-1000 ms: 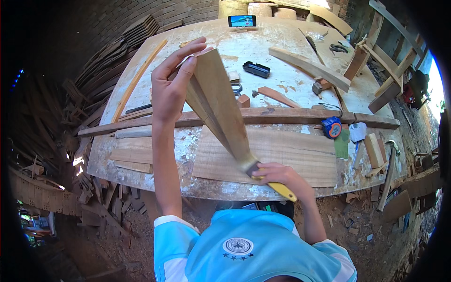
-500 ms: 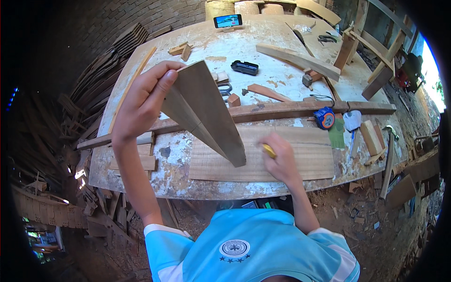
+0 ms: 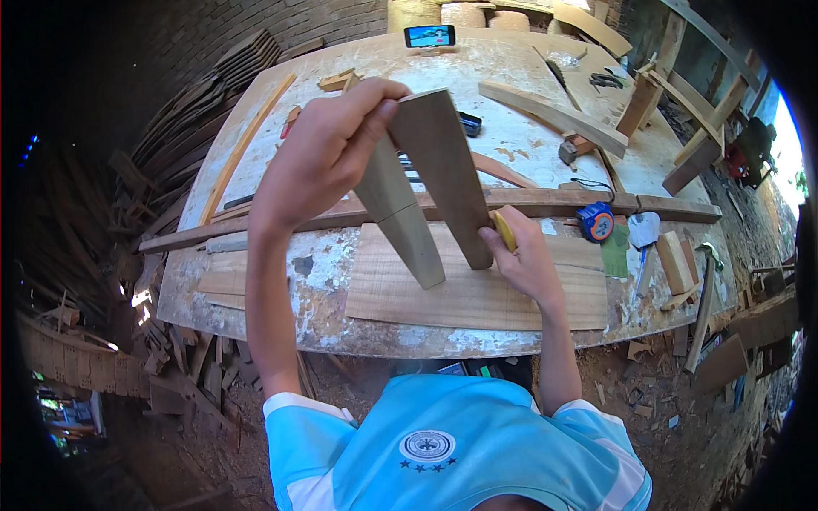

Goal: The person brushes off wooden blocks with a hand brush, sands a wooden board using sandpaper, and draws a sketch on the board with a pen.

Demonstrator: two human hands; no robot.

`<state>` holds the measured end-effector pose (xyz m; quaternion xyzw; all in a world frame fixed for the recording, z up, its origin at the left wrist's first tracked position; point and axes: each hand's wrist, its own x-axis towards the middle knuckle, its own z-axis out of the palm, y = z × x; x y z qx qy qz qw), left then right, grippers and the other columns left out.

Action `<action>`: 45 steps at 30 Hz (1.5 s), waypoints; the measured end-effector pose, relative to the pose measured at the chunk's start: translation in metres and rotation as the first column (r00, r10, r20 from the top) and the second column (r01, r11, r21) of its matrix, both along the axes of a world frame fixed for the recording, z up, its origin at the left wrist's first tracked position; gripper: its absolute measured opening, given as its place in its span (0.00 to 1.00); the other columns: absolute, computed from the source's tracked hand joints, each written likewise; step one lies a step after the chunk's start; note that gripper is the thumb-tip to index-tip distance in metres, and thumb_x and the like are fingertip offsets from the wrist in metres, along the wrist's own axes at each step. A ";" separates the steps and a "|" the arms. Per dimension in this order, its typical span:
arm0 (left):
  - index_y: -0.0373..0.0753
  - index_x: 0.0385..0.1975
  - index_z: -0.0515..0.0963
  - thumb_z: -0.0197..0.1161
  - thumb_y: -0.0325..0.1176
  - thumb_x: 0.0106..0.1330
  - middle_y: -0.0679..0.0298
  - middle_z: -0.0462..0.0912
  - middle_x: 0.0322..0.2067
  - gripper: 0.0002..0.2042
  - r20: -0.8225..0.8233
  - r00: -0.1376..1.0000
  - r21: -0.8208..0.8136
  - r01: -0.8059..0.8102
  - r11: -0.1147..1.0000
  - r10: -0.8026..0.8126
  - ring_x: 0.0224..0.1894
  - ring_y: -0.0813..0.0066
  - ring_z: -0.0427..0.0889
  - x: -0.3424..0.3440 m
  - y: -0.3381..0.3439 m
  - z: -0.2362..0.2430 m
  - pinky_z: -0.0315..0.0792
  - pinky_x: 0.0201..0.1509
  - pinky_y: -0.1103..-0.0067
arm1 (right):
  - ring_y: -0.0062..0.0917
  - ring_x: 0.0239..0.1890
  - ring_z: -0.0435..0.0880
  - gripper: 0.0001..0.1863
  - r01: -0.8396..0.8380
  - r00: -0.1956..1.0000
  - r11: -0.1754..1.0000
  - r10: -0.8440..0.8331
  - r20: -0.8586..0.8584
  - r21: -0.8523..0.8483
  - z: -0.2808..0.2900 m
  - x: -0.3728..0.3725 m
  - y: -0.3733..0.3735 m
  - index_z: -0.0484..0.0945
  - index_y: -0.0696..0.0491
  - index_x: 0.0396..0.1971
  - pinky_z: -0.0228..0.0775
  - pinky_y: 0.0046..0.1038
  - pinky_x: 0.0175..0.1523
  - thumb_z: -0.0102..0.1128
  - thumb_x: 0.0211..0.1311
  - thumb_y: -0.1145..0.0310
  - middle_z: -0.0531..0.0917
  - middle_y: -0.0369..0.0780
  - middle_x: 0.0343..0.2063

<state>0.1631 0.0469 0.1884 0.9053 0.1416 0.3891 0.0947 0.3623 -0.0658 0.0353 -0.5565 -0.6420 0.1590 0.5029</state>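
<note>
My left hand is closed on the top ends of two wood pieces, a tapered dark piece and a paler one with a line across it. They slant down and spread apart at the bottom. A short yellow object, its kind unclear, is gripped in my right hand. That hand's thumb and fingers come up to the lower edge of the dark piece and appear to touch it. Beneath both pieces lies a wide wooden board on the worn table.
A long wooden bar crosses the table behind the board. To the right are a blue tape measure, wood blocks and a hammer. A phone stands at the far edge; a wooden frame rises far right.
My left hand has moved right and slightly up with the wood pieces, which have spread apart. My right hand has risen to the dark piece's lower end.
</note>
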 end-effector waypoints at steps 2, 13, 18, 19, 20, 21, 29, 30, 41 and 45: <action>0.31 0.43 0.72 0.46 0.29 0.71 0.57 0.78 0.26 0.10 -0.138 0.989 0.002 -0.057 0.998 0.056 0.28 0.72 0.77 0.000 0.000 0.002 0.68 0.34 0.79 | 0.40 0.28 0.75 0.09 -0.017 0.999 1.000 0.016 -0.047 -0.017 -0.004 0.004 0.004 0.74 0.61 0.35 0.66 0.33 0.37 0.58 0.56 0.72 0.76 0.47 0.26; 0.32 0.44 0.73 0.51 0.32 0.69 0.57 0.79 0.28 0.11 -0.077 0.997 0.089 0.019 0.996 -0.012 0.31 0.64 0.79 0.008 0.001 -0.002 0.70 0.35 0.75 | 0.27 0.27 0.73 0.10 -0.119 0.983 0.980 0.093 -0.157 -0.160 -0.006 0.000 0.012 0.73 0.61 0.33 0.65 0.27 0.34 0.58 0.60 0.69 0.76 0.43 0.24; 0.32 0.39 0.72 0.53 0.33 0.67 0.50 0.77 0.26 0.10 -0.045 0.999 -0.011 0.001 1.000 -0.002 0.30 0.52 0.76 0.004 -0.009 0.001 0.67 0.33 0.67 | 0.28 0.30 0.77 0.14 0.006 0.990 0.710 -0.103 0.096 0.704 0.046 0.005 -0.017 0.77 0.58 0.32 0.70 0.23 0.32 0.60 0.59 0.60 0.76 0.43 0.32; 0.32 0.38 0.71 0.52 0.33 0.67 0.50 0.77 0.26 0.10 -0.064 0.998 -0.042 0.004 0.999 -0.006 0.30 0.52 0.76 0.009 -0.009 0.002 0.67 0.32 0.67 | 0.29 0.30 0.78 0.16 -0.012 0.999 0.528 -0.032 0.034 0.849 0.055 0.012 -0.024 0.78 0.57 0.33 0.72 0.22 0.32 0.62 0.57 0.58 0.76 0.43 0.34; 0.31 0.38 0.71 0.52 0.33 0.68 0.50 0.77 0.26 0.09 -0.089 0.996 -0.071 -0.010 0.997 0.004 0.29 0.52 0.76 0.009 -0.011 0.005 0.67 0.32 0.67 | 0.29 0.30 0.78 0.16 -0.005 0.999 0.523 -0.042 0.032 0.852 0.068 0.012 -0.024 0.78 0.57 0.33 0.72 0.22 0.32 0.62 0.57 0.58 0.76 0.43 0.34; 0.31 0.37 0.71 0.51 0.32 0.68 0.50 0.77 0.25 0.09 -0.083 0.996 -0.091 0.002 0.996 -0.009 0.28 0.52 0.76 0.011 -0.014 0.008 0.67 0.32 0.67 | 0.32 0.30 0.78 0.22 -0.026 0.991 0.257 -0.120 0.059 0.966 0.082 0.010 -0.020 0.78 0.57 0.33 0.74 0.23 0.32 0.54 0.59 0.49 0.73 0.43 0.33; 0.31 0.33 0.71 0.50 0.32 0.68 0.52 0.74 0.20 0.09 -0.037 0.994 -0.207 -0.104 0.973 0.098 0.23 0.62 0.74 0.010 -0.009 0.006 0.64 0.28 0.71 | 0.35 0.48 0.79 0.15 -0.334 0.846 0.745 -0.032 0.532 0.577 -0.025 -0.028 -0.017 0.80 0.55 0.37 0.78 0.30 0.48 0.65 0.45 0.75 0.78 0.44 0.43; 0.31 0.32 0.72 0.49 0.32 0.68 0.54 0.73 0.18 0.10 -0.039 0.981 -0.254 -0.192 0.948 0.189 0.21 0.67 0.72 0.007 -0.005 0.009 0.63 0.27 0.73 | 0.36 0.48 0.79 0.15 -0.406 0.824 0.762 0.066 0.563 0.504 -0.047 -0.027 -0.028 0.79 0.53 0.37 0.78 0.30 0.47 0.65 0.45 0.75 0.78 0.43 0.42; 0.31 0.32 0.74 0.49 0.33 0.64 0.59 0.75 0.21 0.11 -0.003 0.988 -0.304 0.146 0.941 -0.155 0.26 0.72 0.74 0.027 -0.006 0.011 0.66 0.32 0.77 | 0.37 0.46 0.81 0.12 -0.256 0.921 0.716 -0.023 0.388 0.650 0.081 -0.004 -0.057 0.81 0.55 0.32 0.79 0.29 0.40 0.63 0.41 0.75 0.79 0.46 0.43; 0.32 0.26 0.77 0.51 0.36 0.54 0.63 0.77 0.20 0.13 0.070 0.975 -0.427 0.222 0.877 -0.212 0.25 0.78 0.74 0.016 0.008 0.004 0.66 0.30 0.82 | 0.37 0.47 0.81 0.11 -0.387 0.865 0.855 0.207 0.457 0.346 0.048 0.001 -0.060 0.81 0.56 0.33 0.78 0.28 0.44 0.60 0.46 0.75 0.80 0.46 0.44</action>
